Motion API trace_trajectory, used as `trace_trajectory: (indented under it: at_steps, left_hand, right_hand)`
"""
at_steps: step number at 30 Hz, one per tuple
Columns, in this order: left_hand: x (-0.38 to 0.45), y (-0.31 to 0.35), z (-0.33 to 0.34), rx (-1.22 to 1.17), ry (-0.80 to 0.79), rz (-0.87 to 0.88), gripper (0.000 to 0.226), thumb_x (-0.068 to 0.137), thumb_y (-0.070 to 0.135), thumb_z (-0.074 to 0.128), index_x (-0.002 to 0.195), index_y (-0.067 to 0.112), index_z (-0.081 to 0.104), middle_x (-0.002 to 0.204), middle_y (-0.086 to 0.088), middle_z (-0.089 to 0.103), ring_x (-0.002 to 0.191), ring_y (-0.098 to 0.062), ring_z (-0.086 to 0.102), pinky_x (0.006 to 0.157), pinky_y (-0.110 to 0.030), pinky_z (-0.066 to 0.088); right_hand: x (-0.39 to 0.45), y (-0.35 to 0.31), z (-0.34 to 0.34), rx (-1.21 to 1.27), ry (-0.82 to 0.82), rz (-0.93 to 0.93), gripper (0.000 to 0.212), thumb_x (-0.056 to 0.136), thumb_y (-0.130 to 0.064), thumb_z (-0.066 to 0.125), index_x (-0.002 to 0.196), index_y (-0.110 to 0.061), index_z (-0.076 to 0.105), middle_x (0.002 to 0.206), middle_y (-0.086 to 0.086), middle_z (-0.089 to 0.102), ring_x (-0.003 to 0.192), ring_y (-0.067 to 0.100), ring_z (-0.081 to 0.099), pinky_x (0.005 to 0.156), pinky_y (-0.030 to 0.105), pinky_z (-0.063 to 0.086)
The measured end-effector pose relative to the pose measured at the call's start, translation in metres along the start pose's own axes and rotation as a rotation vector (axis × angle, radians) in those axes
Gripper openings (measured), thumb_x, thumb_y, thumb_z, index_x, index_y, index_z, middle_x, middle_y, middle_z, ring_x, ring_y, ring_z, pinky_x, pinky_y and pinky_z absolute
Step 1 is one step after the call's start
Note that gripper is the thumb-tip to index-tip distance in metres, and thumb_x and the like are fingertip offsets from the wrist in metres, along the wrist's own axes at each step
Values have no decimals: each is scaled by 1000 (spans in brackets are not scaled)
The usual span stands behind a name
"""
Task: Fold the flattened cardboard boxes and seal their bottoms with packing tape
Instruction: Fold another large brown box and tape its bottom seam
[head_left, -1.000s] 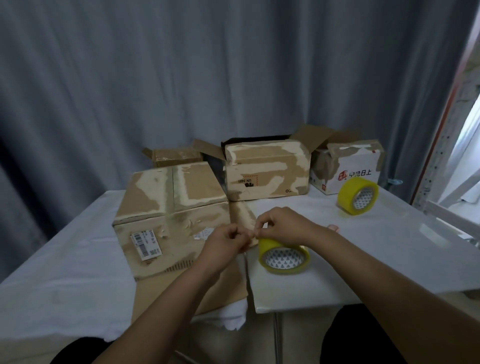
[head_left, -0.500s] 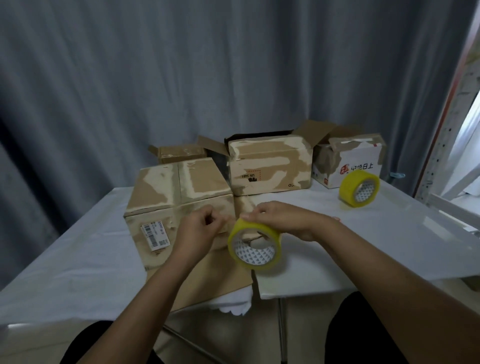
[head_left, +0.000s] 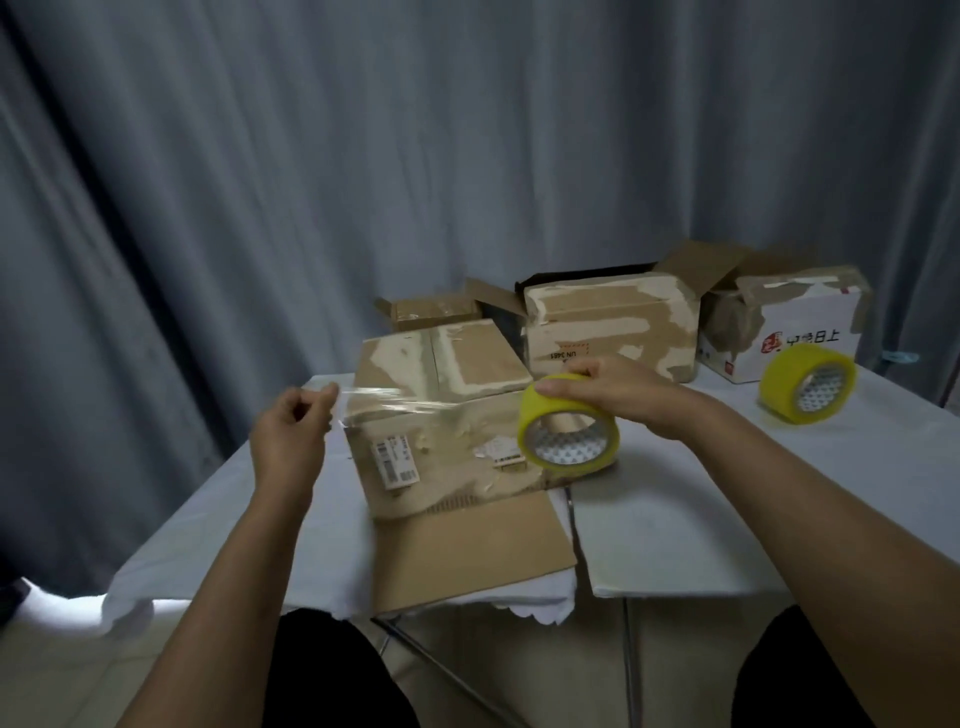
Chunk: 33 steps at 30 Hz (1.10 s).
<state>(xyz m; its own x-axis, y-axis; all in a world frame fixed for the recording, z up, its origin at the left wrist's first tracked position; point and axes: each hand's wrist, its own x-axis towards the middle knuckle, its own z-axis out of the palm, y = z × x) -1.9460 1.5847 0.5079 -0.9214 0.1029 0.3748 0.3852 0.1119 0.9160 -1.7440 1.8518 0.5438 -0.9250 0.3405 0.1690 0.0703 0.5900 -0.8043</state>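
A folded brown cardboard box (head_left: 447, 441) stands in front of me on the white table (head_left: 675, 519), one flap lying flat toward me. My right hand (head_left: 618, 395) grips a yellow tape roll (head_left: 569, 423) from above, held in the air over the box's right end. My left hand (head_left: 293, 431) pinches the free end of a clear tape strip (head_left: 410, 408), which stretches from the roll leftward across the front of the box's top edge.
A second yellow tape roll (head_left: 805, 387) stands on the table at the right. Behind the box sit a patched brown box (head_left: 608, 332), a white printed box (head_left: 779, 332) and a small brown box (head_left: 436, 312). A grey curtain (head_left: 415, 156) hangs behind.
The roll has risen off the table in my right hand. My left hand has pulled away to the left, drawing out a long strip of tape.
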Motion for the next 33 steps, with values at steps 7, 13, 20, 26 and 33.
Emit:
trace_trajectory:
  at_steps: [7,13,20,26,33]
  left_hand:
    - [-1,-17,-13,-94,114,-99,29,91,38,65,71,19,58,70,-2,58,69,-15,52,70,-30,44]
    - [0,-29,-10,-132,31,-143,31,90,37,66,70,15,58,70,-1,57,68,-14,51,75,-35,46]
    - [3,-35,-3,-110,-14,-173,29,87,35,69,72,13,59,64,2,55,65,-15,51,78,-36,50]
    - [9,-38,5,-80,-11,-183,29,88,33,69,71,12,59,66,1,56,66,-14,51,72,-30,48]
    - [9,-37,10,-14,-23,-161,28,89,34,68,78,9,61,69,0,59,66,-13,53,65,-24,43]
  right_hand:
    - [28,5,10,-458,358,-34,59,77,-67,62,86,-9,68,82,5,66,81,24,62,69,33,49]
    - [34,17,17,-711,512,10,57,81,-70,53,89,-17,70,71,0,62,70,22,57,56,31,44]
    - [43,25,15,-775,493,50,54,79,-71,56,91,-20,71,81,2,64,76,23,58,58,31,47]
    - [48,24,10,-776,460,71,56,79,-69,57,99,-19,71,89,4,68,84,24,60,68,34,51]
    - [58,29,6,-771,431,93,57,77,-72,57,92,-19,70,80,3,65,78,22,58,61,31,44]
